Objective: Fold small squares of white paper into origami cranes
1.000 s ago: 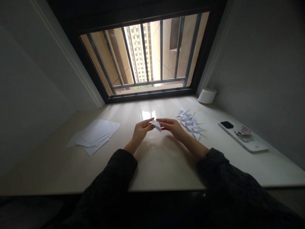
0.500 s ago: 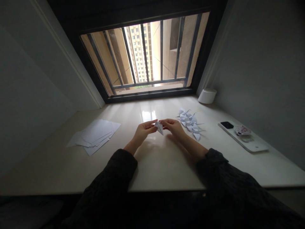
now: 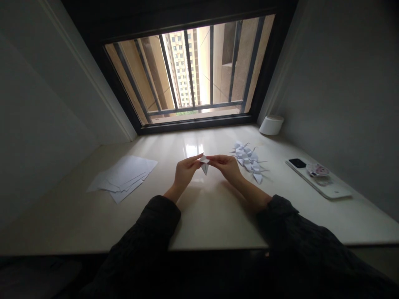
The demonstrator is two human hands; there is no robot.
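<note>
A small folded white paper [image 3: 205, 165], diamond-shaped with a point facing down towards me, is held up over the middle of the table. My left hand [image 3: 186, 169] pinches its left edge between thumb and fingers. On the opposite edge, my right hand [image 3: 227, 165] grips it the same way, fingers closed. Just right of my right hand lies a cluster of folded paper cranes [image 3: 247, 158], several of them, packed close together. Off to the left rests a loose stack of white paper sheets [image 3: 127, 174].
The pale table [image 3: 215, 220] runs up to a barred window [image 3: 193, 74]. At the back right corner stands a white rounded object [image 3: 271, 125]. A white phone [image 3: 330, 187] with a round grip on its back lies near the right wall.
The folded paper has turned so its point hangs straighter down, and it has shifted slightly left. Both hands have adjusted their fingers on its edges.
</note>
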